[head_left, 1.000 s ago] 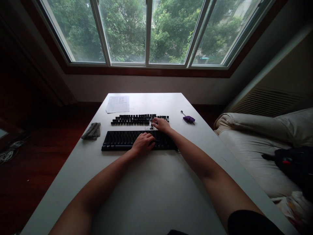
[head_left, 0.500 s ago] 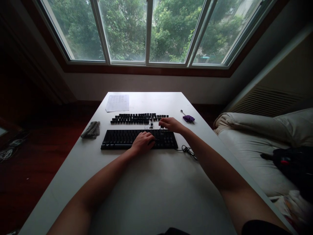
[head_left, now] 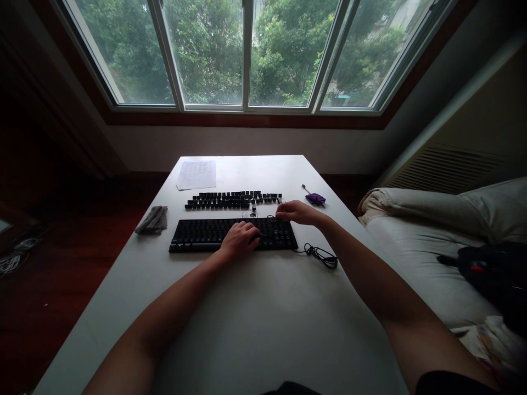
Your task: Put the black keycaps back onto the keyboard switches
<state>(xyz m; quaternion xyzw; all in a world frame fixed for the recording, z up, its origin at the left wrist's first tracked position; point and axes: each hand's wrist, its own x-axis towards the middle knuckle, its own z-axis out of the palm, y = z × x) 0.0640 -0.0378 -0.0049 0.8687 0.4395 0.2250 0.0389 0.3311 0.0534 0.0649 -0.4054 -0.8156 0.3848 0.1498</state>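
Note:
A black keyboard (head_left: 206, 233) lies across the middle of the white table (head_left: 255, 318). My left hand (head_left: 239, 240) rests on its right half, fingers curled down onto the keys. My right hand (head_left: 295, 212) hovers over the keyboard's far right corner, fingers pinched together around something small that I cannot make out. Behind the keyboard, rows of loose black keycaps (head_left: 233, 199) are laid out. A small clear ring-shaped tool (head_left: 249, 214) lies between the keycaps and the keyboard. The keyboard's black cable (head_left: 321, 254) is coiled at its right end.
A grey cloth (head_left: 153, 220) lies at the left of the table, a printed sheet (head_left: 197, 174) at the far left, a purple-handled brush (head_left: 314, 198) at the far right. A bed with pale bedding (head_left: 415, 241) and a dark object (head_left: 489, 274) stands right of the table.
My right hand has moved from the right end of the keycap rows rightward and nearer, to above the keyboard's far right corner. The coiled cable has come into view. My left hand has stayed put.

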